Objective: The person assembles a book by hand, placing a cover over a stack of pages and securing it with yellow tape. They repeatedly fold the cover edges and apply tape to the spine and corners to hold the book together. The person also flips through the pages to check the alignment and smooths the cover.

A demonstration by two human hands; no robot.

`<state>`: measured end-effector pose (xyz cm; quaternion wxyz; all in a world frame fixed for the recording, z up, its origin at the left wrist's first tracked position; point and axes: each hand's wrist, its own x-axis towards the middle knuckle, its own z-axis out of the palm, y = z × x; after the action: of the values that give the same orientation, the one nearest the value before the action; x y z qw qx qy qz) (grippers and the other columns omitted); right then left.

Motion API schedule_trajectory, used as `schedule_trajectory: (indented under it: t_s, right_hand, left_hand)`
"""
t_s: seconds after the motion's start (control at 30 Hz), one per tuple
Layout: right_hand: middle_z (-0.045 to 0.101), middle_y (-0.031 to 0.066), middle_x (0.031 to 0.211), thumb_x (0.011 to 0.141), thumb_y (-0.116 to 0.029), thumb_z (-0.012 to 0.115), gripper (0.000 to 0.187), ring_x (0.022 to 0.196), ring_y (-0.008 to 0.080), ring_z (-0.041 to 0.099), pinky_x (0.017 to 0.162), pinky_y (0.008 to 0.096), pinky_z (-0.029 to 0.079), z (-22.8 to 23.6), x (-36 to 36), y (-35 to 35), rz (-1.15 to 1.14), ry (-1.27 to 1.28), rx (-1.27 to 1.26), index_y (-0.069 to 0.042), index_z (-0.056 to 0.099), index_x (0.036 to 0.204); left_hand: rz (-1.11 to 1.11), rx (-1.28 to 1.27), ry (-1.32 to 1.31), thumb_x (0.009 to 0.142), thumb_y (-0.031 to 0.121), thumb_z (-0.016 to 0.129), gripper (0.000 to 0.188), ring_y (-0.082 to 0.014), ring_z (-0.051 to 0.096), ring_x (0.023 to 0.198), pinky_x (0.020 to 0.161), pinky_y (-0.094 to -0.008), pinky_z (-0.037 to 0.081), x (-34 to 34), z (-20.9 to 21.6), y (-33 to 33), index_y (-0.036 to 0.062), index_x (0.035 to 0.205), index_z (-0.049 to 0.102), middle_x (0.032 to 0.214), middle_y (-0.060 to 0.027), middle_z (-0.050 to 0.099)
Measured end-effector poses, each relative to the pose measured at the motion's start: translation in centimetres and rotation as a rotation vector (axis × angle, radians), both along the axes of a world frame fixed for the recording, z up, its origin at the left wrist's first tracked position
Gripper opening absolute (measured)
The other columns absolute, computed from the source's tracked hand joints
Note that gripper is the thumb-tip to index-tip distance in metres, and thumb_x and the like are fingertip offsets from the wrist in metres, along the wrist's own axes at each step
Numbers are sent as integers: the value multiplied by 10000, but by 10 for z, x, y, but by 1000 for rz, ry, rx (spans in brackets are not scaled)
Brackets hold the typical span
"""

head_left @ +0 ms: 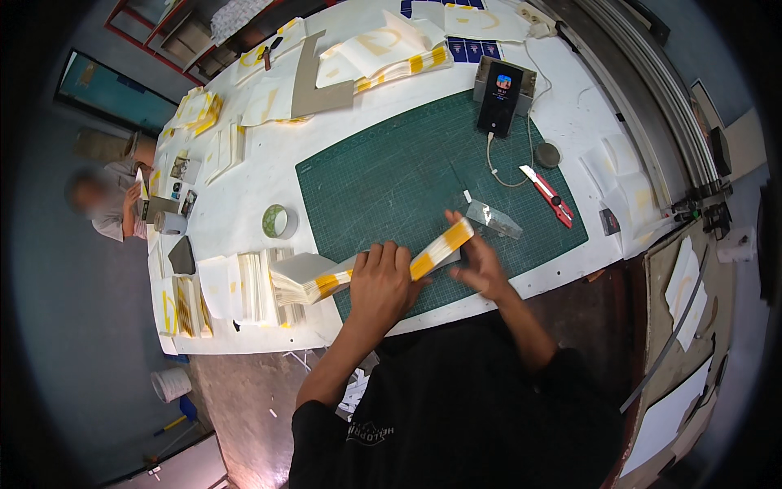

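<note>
- White worktable (261,185): smooth top, spans most of the view; curved outline is the fisheye.
- Green cutting mat (391,163): fine printed grid, reaches nearly to table's near edge.
- Black shirt (456,391): matte cloth, pale lettering and a line emblem on it, below table's near edge.
- Grey board (314,94): flat, L-shaped, near table's far edge, against yellow-marked papers.
- Paper stacks (252,285): white, layered, lined up by table's near-left corner.
- Paper bundle (442,248): thick, off-white, many thin layers, bold yellow bands across the edge; right end tilted up. Located above mat's near edge, between both hands. Left hand covers its middle, so full length can't be told.
- Left hand (381,281): fingers curled over the bundle, firm hold.
- Right hand (486,265): thumb and fingers spread about the bundle's right end, slightly blurred; contact can't be told.
- Phone (501,99): black slab, lit screen, small digits, leaning on a grey box (525,81) by mat's far-right corner, white cable (490,155) plugged in.
- Cutter (551,198): red plastic handle, near mat's right edge.
- Clear plastic sleeve (495,220): glossy, crinkled, beyond right hand.
- Tape roll (279,221): green inner ring, just off mat's left edge.
- Grey disc (547,155): round, at mat's right edge.
</note>
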<state>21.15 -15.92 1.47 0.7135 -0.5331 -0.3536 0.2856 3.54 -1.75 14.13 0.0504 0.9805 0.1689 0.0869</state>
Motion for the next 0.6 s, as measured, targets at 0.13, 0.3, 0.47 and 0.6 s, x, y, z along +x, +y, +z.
schedule_trajectory:
  t_s: [0.13, 0.3, 0.47, 0.6]
  right_hand:
    - [307, 239, 1711, 842, -40, 709, 950, 1617, 349, 248, 1313, 484, 183, 4, -10, -7, -61, -31, -38, 27, 237, 1663]
    - [410, 229, 1659, 784, 38, 696, 898, 1583, 342, 338, 1314, 474, 211, -8, -9, -11, 77, -75, 11, 21, 358, 1616]
    - [470, 196, 1618, 739, 75, 744, 880, 1561, 316, 384, 1307, 505, 254, 22, 27, -4, 172, -183, 31, -15, 443, 1562]
    - [707, 149, 1321, 689, -51, 879, 616, 1308, 320, 642, 1239, 547, 364, 26, 30, 14, 390, -167, -65, -51, 684, 1273]
  left_hand:
    - [-52, 16, -8, 708, 270, 914, 408, -305, 650, 936, 825, -431, 495, -7, -2, 3, 62, 931, 644, 930, -114, 652]
    - [-120, 61, -58, 743, 117, 780, 191, -262, 650, 892, 789, -390, 498, -11, -6, 3, 63, 860, 638, 877, -75, 644]
    - [-130, 47, -70, 748, 61, 735, 118, -266, 665, 883, 791, -402, 509, -14, -11, 2, 61, 836, 657, 852, -79, 663]
    - [-117, 7, -35, 723, 36, 749, 132, -284, 693, 894, 823, -413, 530, -14, -12, 2, 55, 837, 685, 861, -95, 708]
